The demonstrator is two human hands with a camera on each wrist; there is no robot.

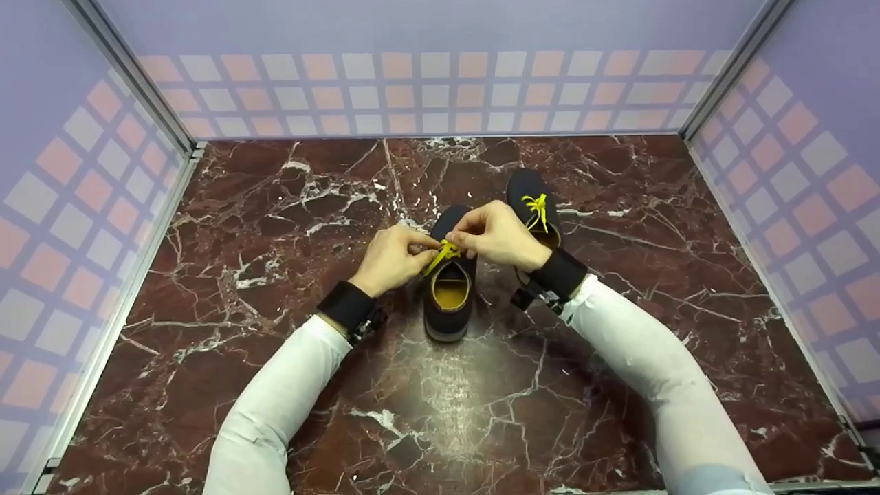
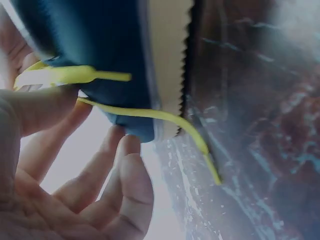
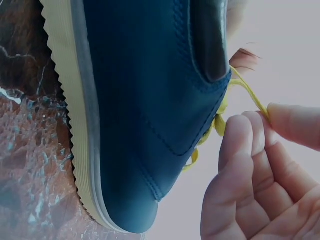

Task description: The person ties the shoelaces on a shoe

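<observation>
A dark shoe (image 1: pixel 447 326) with a yellow lining stands on the marbled surface, toe pointing away from me. My left hand (image 1: pixel 390 260) is at its left side and pinches a yellow shoelace (image 2: pixel 75 75) between thumb and finger; a loose lace end hangs down the shoe's side there. From the right, my right hand (image 1: pixel 507 237) pinches another stretch of the lace (image 3: pixel 245 90) between thumb and fingertips, drawn away from the shoe's tongue area. The fingers partly hide the lacing in the head view. In the right wrist view the shoe's pale ridged sole (image 3: pixel 82 135) shows.
A second dark shoe (image 1: pixel 526 182) lies at the back right, beyond my right hand, with its yellow lace tied in a bow (image 1: pixel 537 206). Tiled panels (image 1: pixel 433 89) enclose the dark red marbled surface (image 1: pixel 275 220) at the back and both sides.
</observation>
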